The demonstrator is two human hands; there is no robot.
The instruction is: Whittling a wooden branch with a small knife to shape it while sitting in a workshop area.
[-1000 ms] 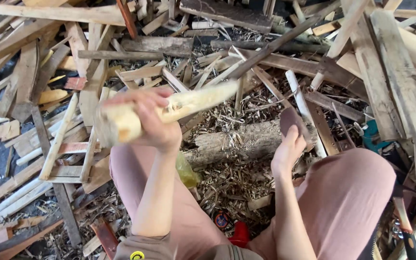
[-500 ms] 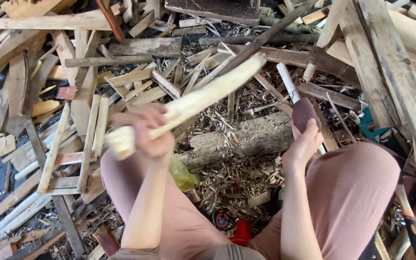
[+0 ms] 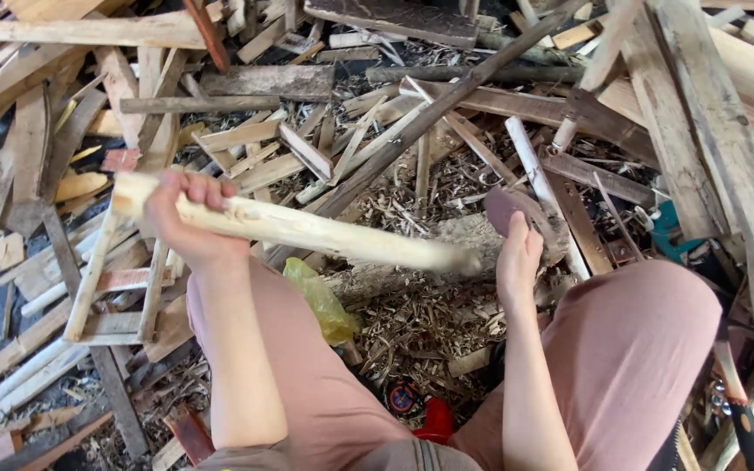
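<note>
My left hand [image 3: 187, 220] grips a pale, peeled wooden stick [image 3: 325, 234] near its thick end. The stick runs across my lap to the right, and its blurred tip is over a rough grey log [image 3: 368, 281] lying between my knees. My right hand [image 3: 518, 262] is at the log's right end, closed around a tool with a dark reddish-brown flat blade [image 3: 503, 209] that sticks up above the fingers. The stick's tip comes close to that hand. I sit in pink trousers [image 3: 639, 349].
Scrap planks and slats [image 3: 246, 83] are piled all around, with long boards [image 3: 717, 148] leaning at the right. Wood shavings [image 3: 421, 323] cover the ground by the log. A yellow plastic bag [image 3: 320, 301], a red object [image 3: 438, 425] and a teal item [image 3: 669, 231] lie nearby.
My left hand has swung the stick down from pointing up and right to lying nearly level, with its tip now at the log. My right hand has stayed by the log's end.
</note>
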